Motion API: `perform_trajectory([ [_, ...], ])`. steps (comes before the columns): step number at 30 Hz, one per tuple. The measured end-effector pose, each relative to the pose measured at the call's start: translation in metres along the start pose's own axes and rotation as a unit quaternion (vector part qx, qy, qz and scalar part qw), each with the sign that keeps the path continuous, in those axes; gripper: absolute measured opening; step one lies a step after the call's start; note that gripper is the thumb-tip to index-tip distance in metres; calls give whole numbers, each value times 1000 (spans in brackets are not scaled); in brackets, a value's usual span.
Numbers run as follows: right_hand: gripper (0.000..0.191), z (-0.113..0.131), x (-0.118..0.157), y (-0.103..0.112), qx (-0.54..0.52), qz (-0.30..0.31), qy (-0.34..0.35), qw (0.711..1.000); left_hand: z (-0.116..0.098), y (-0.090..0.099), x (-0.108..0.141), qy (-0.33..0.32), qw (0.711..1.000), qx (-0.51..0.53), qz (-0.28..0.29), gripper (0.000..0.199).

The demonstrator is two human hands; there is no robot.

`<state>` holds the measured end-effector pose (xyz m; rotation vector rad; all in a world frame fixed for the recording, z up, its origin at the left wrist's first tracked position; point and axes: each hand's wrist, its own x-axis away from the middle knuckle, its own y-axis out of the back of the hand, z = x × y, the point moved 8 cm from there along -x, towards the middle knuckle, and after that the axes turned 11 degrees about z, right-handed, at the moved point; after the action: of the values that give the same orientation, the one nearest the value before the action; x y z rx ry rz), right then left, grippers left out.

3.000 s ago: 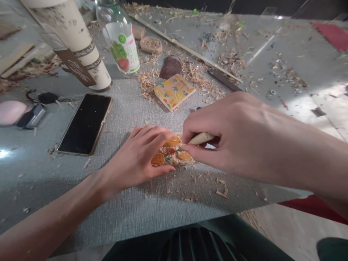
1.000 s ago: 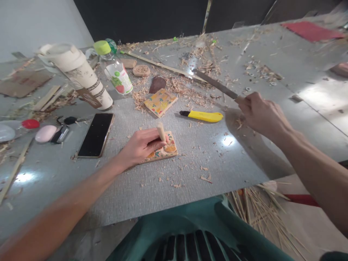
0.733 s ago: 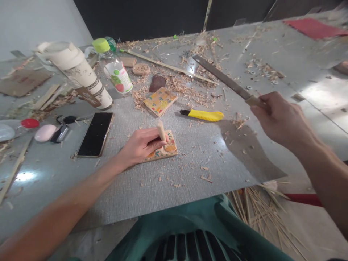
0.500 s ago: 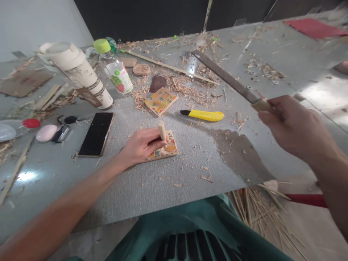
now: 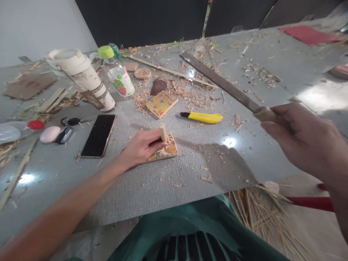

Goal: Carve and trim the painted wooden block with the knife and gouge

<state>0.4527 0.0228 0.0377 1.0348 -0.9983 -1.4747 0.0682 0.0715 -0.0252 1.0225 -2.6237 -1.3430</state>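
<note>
My left hand point(image 5: 144, 145) is closed around a short pale wooden peg point(image 5: 162, 132), which stands nearly upright on a patterned board point(image 5: 171, 148) lying on the grey mat. In my right hand point(image 5: 299, 130) is the wooden handle of a long flat metal file point(image 5: 223, 84), raised above the table with its blade pointing up and left. A yellow utility knife point(image 5: 205, 117) lies between the hands, farther back. Behind the peg rests a second patterned board point(image 5: 161, 104), beside a dark brown piece point(image 5: 158, 87).
A phone point(image 5: 98, 136), a white cup point(image 5: 84, 79) and a bottle with a green cap point(image 5: 119, 74) stand or lie at the left. Wood shavings point(image 5: 187, 90) and a long thin strip point(image 5: 171, 70) are spread behind. Thin sticks point(image 5: 258, 214) lie below the table edge.
The file and my right hand have shifted slightly left and down. My left hand keeps its hold on the peg. The view has tilted a little.
</note>
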Motion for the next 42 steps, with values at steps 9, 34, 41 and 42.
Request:
perform_trajectory([
  [9,41,18,18,12,-11,3,58,998,2,-1,0,5,1000,13,7,40],
  [34,24,53,75,-1,-12,4,232,973,1,-2,-1,9,1000,24,-2,39],
  [41,20,36,79,11,-21,-46,124,991,2,-4,0,10,1000,19,8,38],
  [42,20,40,80,9,-18,-37,152,988,1,-4,0,9,1000,19,10,38],
])
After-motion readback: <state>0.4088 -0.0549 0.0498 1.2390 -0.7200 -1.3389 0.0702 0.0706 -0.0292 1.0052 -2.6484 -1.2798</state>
